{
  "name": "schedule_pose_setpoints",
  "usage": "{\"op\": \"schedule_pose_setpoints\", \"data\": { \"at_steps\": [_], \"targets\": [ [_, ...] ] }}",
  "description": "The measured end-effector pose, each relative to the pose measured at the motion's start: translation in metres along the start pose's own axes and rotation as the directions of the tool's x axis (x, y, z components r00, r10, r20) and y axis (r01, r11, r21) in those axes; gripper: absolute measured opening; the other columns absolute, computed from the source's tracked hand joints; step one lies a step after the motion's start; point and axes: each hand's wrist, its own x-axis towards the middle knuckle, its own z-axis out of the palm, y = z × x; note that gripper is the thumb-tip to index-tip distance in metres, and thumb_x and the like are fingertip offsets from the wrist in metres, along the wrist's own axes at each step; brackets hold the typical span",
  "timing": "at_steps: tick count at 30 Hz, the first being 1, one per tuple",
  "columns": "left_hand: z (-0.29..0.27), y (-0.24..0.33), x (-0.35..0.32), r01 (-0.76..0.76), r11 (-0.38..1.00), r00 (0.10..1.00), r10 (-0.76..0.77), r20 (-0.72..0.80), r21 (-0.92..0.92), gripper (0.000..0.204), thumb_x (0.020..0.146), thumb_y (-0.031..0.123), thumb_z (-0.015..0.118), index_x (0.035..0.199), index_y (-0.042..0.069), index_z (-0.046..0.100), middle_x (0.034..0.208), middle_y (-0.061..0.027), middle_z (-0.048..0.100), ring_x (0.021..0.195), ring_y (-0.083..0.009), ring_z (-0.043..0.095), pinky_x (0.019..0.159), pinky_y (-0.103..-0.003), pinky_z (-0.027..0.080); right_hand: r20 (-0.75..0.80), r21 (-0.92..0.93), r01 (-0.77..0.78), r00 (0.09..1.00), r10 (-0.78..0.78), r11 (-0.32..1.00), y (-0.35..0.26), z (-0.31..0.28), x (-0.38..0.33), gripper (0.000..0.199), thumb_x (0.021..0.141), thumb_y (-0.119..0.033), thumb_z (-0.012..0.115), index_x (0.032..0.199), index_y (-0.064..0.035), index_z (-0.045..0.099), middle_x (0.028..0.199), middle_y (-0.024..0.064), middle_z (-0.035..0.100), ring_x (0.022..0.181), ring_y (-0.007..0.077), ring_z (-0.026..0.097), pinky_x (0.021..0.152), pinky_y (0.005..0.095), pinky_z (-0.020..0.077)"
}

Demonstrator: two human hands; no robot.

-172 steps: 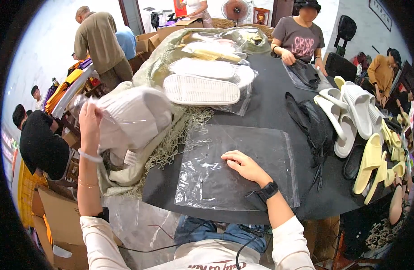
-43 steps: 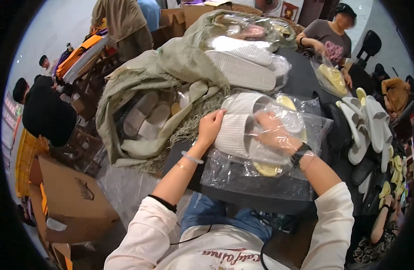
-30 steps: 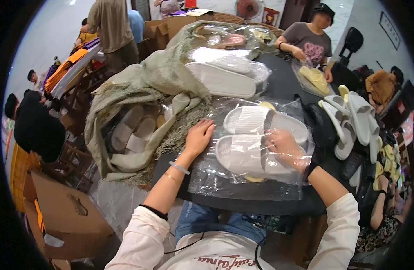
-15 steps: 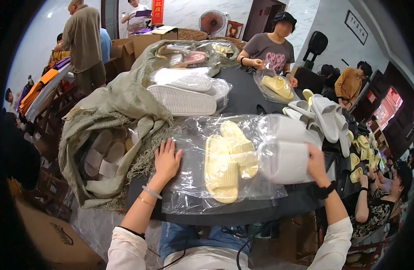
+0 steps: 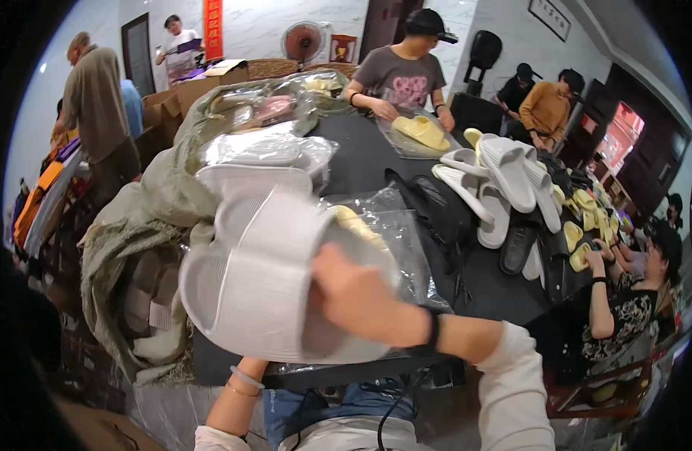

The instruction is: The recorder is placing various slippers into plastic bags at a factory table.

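A pair of pale grey-white ridged slide slippers (image 5: 248, 278) is raised over the table in front of me. My right hand (image 5: 357, 297), blurred by motion, grips them at their foot openings. They cover most of the yellow slippers (image 5: 361, 225), which lie in a clear plastic bag (image 5: 417, 252) on the dark tabletop. My left hand is behind the grey-white slippers; just its wrist and bangled forearm (image 5: 240, 387) show below them, so its fingers are hidden.
An open woven sack (image 5: 146, 199) with bagged slippers lies along the left. White slippers (image 5: 509, 177) are heaped at the right, beside a black slipper (image 5: 521, 246) and a black bag (image 5: 436, 203). Opposite, a co-worker handles a yellow slipper (image 5: 421, 133) in clear plastic.
My right hand has carried the grey-white slippers leftward from the right side, across the bagged yellow pair. My left hand, earlier flat on the bag, is now hidden. The view has shifted.
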Motion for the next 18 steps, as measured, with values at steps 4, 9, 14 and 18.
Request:
{"op": "schedule_pose_setpoints", "data": {
  "at_steps": [4,9,14,18],
  "targets": [
    [0.006,0.038,0.021,-0.142,0.989,0.990,0.141,-0.026,-0.042,0.066,0.090,0.041,0.048,0.135,-0.006,0.036,0.143,-0.0268,0.027,0.134,-0.0427,0.022,0.109,-0.051,0.019,0.254,0.040,-0.078,0.965,0.065,0.996,0.044,0.061,-0.031,0.027,0.084,-0.027,0.060,0.103,-0.0081,0.058,0.092,0.0103,0.059,0.072,0.0299,0.063,0.065,0.0397,0.0518],
    [0.031,0.116,0.029,-0.348,0.923,0.937,0.350,-0.019,-0.162,0.066,0.090,0.041,0.048,0.135,-0.006,0.036,0.144,-0.0269,0.027,0.134,-0.0426,0.022,0.109,-0.051,0.019,0.018,0.251,-0.412,0.907,0.421,0.876,0.098,-0.013,-0.004,0.028,0.087,-0.028,0.057,0.101,-0.0046,0.063,0.090,0.0126,0.065,0.071,0.0271,0.061,0.067,0.0376,0.0486],
    [0.045,0.219,0.016,-0.590,0.747,0.794,0.606,-0.051,-0.307,0.066,0.090,0.041,0.048,0.135,-0.006,0.035,0.144,-0.0270,0.026,0.134,-0.0426,0.022,0.109,-0.051,0.018,-0.035,-0.083,-0.660,0.751,0.660,0.747,0.241,-0.021,-0.069,0.048,0.082,-0.036,0.063,0.099,0.0089,0.057,0.090,0.0241,0.062,0.082,0.0371,0.061,0.074,0.0408,0.0491],
    [0.047,0.215,0.018,-0.598,0.744,0.790,0.610,-0.062,-0.296,0.066,0.090,0.041,0.048,0.135,-0.006,0.035,0.144,-0.0271,0.026,0.134,-0.0426,0.022,0.109,-0.051,0.018,0.472,0.275,-0.815,0.577,0.667,0.510,0.237,0.009,-0.079,0.065,0.077,-0.054,0.065,0.080,0.0105,0.061,0.069,0.0163,0.062,0.055,0.0245,0.056,0.052,0.0351,0.0469]
  ]
}}
